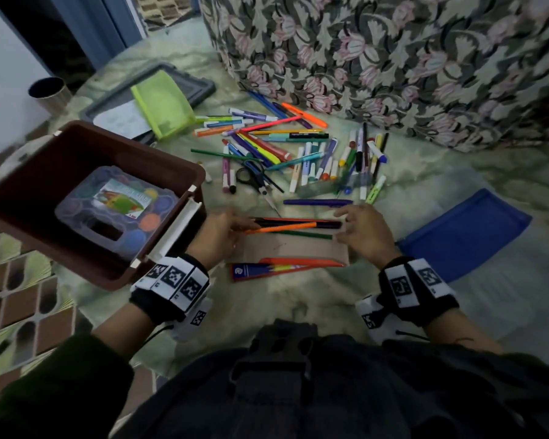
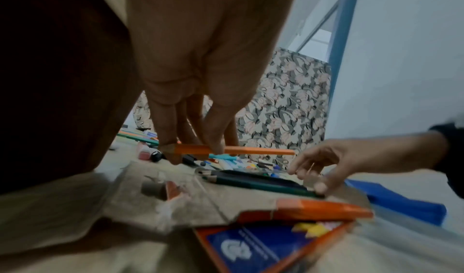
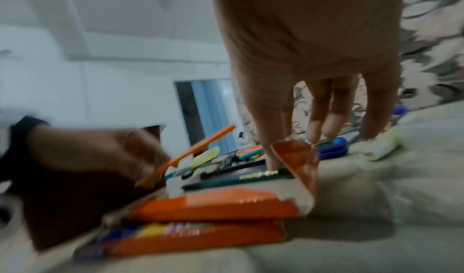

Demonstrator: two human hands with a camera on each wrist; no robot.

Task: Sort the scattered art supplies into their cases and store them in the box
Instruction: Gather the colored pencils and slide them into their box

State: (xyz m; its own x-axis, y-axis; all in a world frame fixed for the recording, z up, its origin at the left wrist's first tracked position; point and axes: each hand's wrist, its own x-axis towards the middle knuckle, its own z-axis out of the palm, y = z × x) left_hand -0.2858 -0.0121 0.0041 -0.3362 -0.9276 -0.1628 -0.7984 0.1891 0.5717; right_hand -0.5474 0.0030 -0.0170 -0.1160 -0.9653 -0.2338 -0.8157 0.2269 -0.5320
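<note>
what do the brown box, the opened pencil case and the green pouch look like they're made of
Brown box: looks like moulded plastic, smooth with a slight sheen, thick rolled rim.
Pencil case: printed cardboard, glossy orange outside, raw matte brown inside, torn fibrous edges.
Green pouch: probably soft translucent vinyl or mesh; it sags, and the blur leaves this open.

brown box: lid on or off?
Off. The brown box is open on top, showing a clear paint case inside; a grey lid lies behind it under a green pouch.

Layout, head view
Box (image 1: 61,172) at 9 o'clock with paint case (image 1: 114,204) inside; pen pile (image 1: 282,147) at 12; pencil carton (image 1: 295,251) centre.
</note>
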